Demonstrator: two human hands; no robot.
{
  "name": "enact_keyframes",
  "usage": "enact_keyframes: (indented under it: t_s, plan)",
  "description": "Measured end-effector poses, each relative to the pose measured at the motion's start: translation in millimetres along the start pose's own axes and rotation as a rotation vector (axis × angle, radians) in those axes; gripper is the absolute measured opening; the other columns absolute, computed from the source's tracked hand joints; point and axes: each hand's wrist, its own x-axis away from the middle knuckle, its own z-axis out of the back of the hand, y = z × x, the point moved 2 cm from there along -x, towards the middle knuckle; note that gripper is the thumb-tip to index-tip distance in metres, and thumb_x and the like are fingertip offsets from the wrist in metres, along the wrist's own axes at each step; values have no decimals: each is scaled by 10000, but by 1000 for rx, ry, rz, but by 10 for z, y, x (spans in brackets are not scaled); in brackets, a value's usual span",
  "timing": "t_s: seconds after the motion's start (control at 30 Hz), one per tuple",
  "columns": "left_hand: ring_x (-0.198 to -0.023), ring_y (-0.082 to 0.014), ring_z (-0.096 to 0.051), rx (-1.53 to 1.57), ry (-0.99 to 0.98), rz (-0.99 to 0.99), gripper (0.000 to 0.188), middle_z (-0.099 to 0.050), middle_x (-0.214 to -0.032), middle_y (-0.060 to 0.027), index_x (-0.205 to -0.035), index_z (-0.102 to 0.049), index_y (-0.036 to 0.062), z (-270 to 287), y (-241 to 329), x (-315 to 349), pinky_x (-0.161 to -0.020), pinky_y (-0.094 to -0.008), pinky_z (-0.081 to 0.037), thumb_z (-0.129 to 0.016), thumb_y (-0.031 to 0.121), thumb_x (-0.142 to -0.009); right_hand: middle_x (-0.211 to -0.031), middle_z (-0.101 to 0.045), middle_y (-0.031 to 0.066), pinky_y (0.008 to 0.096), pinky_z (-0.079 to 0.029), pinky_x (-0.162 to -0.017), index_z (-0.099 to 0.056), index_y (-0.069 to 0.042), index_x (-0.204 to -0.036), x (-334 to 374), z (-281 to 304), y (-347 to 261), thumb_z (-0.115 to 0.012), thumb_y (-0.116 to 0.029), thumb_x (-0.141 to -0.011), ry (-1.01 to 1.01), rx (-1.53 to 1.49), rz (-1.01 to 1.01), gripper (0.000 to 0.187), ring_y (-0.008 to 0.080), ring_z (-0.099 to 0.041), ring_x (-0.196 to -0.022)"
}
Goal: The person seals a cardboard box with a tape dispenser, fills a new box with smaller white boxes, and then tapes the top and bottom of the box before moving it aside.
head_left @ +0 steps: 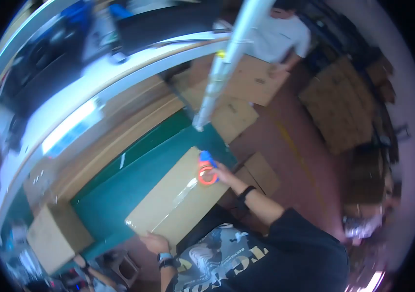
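A long brown cardboard box [168, 197] lies slantwise on a green-topped table, with a shiny strip of clear tape running along its top. My right hand [222, 174] grips a blue and orange tape dispenser [207, 168] over the box's far right end, where the tape strip leads. At the near left end, my left hand [156, 242] rests against the box's edge with its fingers stretched out. Blur hides whether the dispenser touches the cardboard.
The green table [120, 187] runs beneath a raised shelf [134, 73] and a pale post [217, 73]. Another box [59, 238] stands left, with another person's hand [80, 262] beside it. A person in a white shirt [282, 39] handles cardboard [256, 80] at the back.
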Motion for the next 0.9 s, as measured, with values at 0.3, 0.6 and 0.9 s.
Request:
enact_keyframes:
  t_s: [0.3, 0.6, 0.9]
  plan:
    - [-857, -536, -615, -129, -41, -40, 616, -634, -946, -353, -1191, -489, -133, -305, -125, -174, -722, -576, -511, -333, 442, -1033, -1193, -605, 146, 367, -479, -937, -519, -30, -1323, 59, 80, -261, -659, -352, -787, 53, 456, 32, 641, 262, -594, -1113]
    - [-840, -508, -621, -181, -149, -25, 594, -618, -949, -384, -1002, -554, -159, 50, 379, -29, -727, -533, -515, -370, 403, -1048, -1254, -561, 200, 397, -417, -1017, -493, -17, -1350, 693, 762, -175, -618, -394, -790, 115, 453, -51, 687, 356, -517, -1226]
    - [-793, -249, -607, 45, -899, -414, 423, -638, -853, -198, -947, -544, -97, -770, 2693, 2315, -706, -394, -492, -580, 322, -994, -1023, -676, 53, 310, -521, -855, -659, -18, -1125, 1957, 4182, 1018, -653, -115, -805, 636, -603, -26, 335, 145, -647, -940]
